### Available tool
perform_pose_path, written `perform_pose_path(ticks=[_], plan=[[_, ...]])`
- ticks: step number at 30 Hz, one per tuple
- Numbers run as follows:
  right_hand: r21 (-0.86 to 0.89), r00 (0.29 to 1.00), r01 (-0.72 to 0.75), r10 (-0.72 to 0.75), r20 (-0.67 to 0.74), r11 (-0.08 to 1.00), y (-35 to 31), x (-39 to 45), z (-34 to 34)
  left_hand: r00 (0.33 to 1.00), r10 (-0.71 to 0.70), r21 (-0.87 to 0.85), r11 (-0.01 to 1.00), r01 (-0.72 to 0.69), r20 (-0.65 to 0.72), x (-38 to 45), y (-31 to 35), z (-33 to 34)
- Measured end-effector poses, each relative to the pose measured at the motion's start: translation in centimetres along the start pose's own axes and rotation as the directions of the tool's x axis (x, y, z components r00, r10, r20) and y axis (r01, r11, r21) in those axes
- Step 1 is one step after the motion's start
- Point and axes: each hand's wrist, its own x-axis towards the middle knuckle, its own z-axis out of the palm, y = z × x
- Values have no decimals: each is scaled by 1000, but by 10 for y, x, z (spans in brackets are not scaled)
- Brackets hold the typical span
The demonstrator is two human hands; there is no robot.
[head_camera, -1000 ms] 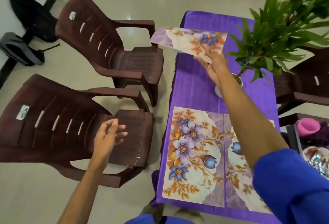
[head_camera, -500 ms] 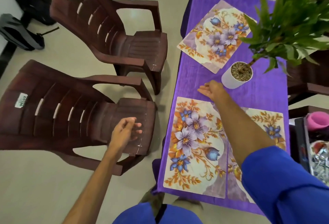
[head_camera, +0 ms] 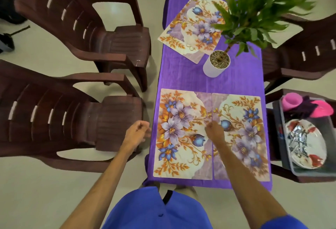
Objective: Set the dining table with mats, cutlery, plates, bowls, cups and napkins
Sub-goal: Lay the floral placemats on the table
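Three floral mats lie on the purple table (head_camera: 183, 76). The near left mat (head_camera: 180, 134) and near right mat (head_camera: 243, 132) sit side by side at the near end. The far mat (head_camera: 194, 25) rests skewed at the far end, partly under plant leaves. My right hand (head_camera: 213, 130) hovers low over the seam between the two near mats, fingers curled, holding nothing. My left hand (head_camera: 137, 134) hangs loosely curled and empty beside the table's left edge, above the near chair (head_camera: 72, 119).
A white pot (head_camera: 216, 65) with a green plant stands mid-table. A grey tray (head_camera: 294, 170) on the right holds a floral plate (head_camera: 309, 158) with cutlery, a pink cup (head_camera: 291, 100) and dark cloth. Brown plastic chairs stand left and right.
My right hand released the third mat onto the table's far end, then drew back to the near mats. My left hand curled and moved closer to the table. The view shifted down.
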Motion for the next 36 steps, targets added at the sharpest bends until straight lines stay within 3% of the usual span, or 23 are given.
perform_pose_path(ticks=[3,5,8,13,17,26,29,33,36], plan=[[16,997,11,-10,-71,1000,56,-40,18,993,36,358,931,-74,112,-1,-37,28],[-6,998,-41,40,-54,999,81,-62,35,979,33,600,785,-151,203,-8,-62,46],[-25,994,-88,86,-68,996,101,-82,55,961,-46,777,599,-191,272,-24,-95,63],[-82,992,-125,122,-44,989,92,-97,66,953,85,822,487,-295,292,-39,-141,60],[-137,996,-82,78,-36,987,86,-93,71,950,120,803,509,-309,290,-43,-142,59],[238,994,-85,100,-53,968,94,-76,64,957,118,820,496,-287,264,-31,-126,64],[253,998,3,13,-58,968,95,-74,60,952,105,839,450,-305,289,-22,-121,61],[92,974,223,-225,10,971,102,-75,50,943,110,836,439,-330,314,-12,-117,55],[-241,918,388,-351,184,890,103,-75,43,940,136,819,464,-338,312,-7,-115,50]])
